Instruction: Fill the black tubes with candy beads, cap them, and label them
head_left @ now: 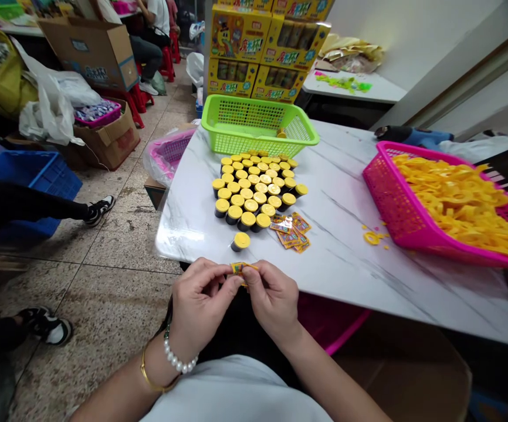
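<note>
My left hand (205, 299) and my right hand (274, 296) meet at the table's front edge, fingers closed on a small orange printed packet (239, 268) pinched between them. Just beyond them one small dark cup with a yellow lid (240, 241) stands apart. Behind it, several more yellow-lidded cups (253, 181) stand upright, packed close together. Right of that group lies a small overlapping pile of orange printed packets (295, 231). My fingers partly cover the packet they hold.
A green basket (258, 143) sits behind the cups. At the right, a pink basket (381, 199) is heaped with yellow plastic pieces (451, 199); a yellow ring (371, 238) lies beside it. Yellow printed boxes (240, 35) are stacked at the back. Another person's leg (29, 199) shows at the left.
</note>
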`<action>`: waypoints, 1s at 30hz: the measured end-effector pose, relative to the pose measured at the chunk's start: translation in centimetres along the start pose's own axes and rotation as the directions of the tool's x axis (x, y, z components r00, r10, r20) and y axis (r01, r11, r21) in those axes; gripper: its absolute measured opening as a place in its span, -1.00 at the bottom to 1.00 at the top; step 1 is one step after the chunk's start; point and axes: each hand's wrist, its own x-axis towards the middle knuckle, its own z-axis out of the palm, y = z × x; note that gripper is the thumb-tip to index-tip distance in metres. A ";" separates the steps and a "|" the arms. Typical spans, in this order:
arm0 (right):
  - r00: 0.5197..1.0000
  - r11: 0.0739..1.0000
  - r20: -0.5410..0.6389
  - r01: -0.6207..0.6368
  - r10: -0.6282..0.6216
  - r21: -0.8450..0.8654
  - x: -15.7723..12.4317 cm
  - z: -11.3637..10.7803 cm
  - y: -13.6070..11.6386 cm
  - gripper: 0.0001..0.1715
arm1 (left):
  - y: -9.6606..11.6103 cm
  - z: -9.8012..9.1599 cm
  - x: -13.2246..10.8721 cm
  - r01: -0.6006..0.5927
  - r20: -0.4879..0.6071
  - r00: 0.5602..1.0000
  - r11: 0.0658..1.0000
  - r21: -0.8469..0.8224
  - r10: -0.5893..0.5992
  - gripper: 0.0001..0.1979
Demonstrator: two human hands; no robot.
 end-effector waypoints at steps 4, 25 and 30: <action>0.997 0.999 0.057 -0.047 0.045 0.023 0.0 0.3 0.0 -0.64 | -0.5 -0.4 0.2 0.101 -0.001 0.995 0.987 -0.128 -0.101 -0.92; 0.978 0.967 -0.106 -0.158 0.181 0.199 3.0 1.4 1.7 -0.75 | -2.0 -1.9 2.7 0.755 0.398 0.591 0.309 -0.579 -0.701 -0.58; 0.931 0.708 0.164 -0.355 0.326 0.611 2.7 0.2 0.3 -0.51 | -1.6 -1.4 3.5 0.744 0.423 0.590 0.260 -0.616 -0.687 -0.62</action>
